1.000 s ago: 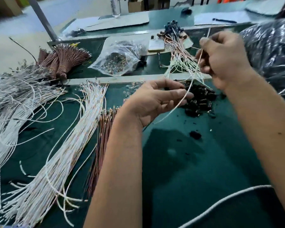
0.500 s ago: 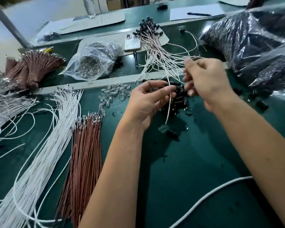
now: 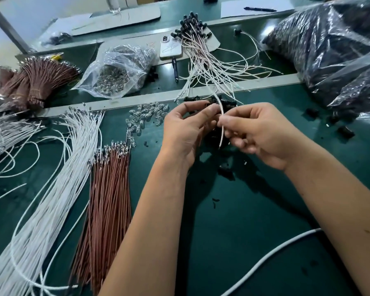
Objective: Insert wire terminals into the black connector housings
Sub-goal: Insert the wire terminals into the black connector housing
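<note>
While both hands meet just above the centre of the frame, the right hand (image 3: pixel 263 133) pinches a pale wire (image 3: pixel 222 124) whose long axis runs nearly top to bottom, its lower end pointing down the frame. The left hand (image 3: pixel 184 129) has thumb and fingers curled round something small and dark at the wire's upper part; whether it is a housing I cannot tell. Loose black connector housings (image 3: pixel 214 135) lie on the green desk (image 3: pixel 244 231) beneath the hands. White wires (image 3: pixel 58 178) and brown wires (image 3: pixel 109 199) lie at lower left.
</note>
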